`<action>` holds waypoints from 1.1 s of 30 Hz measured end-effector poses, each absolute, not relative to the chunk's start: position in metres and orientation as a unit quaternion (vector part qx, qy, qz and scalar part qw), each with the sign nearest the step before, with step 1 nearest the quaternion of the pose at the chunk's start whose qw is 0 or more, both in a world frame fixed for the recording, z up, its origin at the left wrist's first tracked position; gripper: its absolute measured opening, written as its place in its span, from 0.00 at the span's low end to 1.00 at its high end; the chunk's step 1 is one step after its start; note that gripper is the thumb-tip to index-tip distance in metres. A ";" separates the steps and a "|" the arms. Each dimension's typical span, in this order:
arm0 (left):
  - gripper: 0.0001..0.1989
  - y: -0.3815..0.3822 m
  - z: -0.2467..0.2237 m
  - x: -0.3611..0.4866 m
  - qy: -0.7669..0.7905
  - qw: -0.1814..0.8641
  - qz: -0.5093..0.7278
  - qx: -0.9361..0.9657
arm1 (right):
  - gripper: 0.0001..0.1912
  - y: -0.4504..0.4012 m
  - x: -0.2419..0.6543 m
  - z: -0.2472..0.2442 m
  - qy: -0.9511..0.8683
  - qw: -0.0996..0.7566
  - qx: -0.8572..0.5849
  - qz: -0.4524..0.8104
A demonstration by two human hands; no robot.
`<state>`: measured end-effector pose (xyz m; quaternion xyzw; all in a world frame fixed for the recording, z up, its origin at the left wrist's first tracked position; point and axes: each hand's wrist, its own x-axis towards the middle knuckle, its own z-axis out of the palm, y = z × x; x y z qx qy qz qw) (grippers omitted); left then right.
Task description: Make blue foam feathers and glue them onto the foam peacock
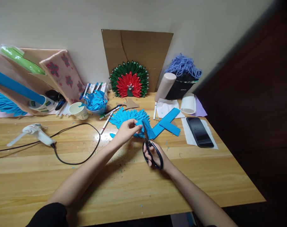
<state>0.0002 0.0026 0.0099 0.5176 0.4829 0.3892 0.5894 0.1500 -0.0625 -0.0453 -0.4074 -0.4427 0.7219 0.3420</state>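
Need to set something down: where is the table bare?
Front left, the table is bare between cable and left forearm; front right, between phone and right forearm. It is crowded behind, from paper cup to black bag, and around the scissors.

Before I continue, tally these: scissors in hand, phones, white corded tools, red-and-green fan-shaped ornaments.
Black-handled metal scissors: 1
Black rectangular phone: 1
White corded tool: 1
Red-and-green fan-shaped ornament: 1
Total: 4
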 end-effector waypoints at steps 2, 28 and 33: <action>0.10 0.002 0.013 0.000 0.485 0.588 0.384 0.521 | 0.32 -0.062 0.149 -0.046 -0.440 0.345 -0.410 0.721; 0.10 0.013 0.023 -0.039 0.452 0.592 0.182 0.642 | 0.26 -0.064 0.149 -0.040 -0.455 0.343 -0.436 0.697; 0.08 0.018 0.031 -0.092 0.499 0.455 -0.005 0.738 | 0.30 -0.066 0.149 -0.043 -0.498 0.337 -0.417 0.682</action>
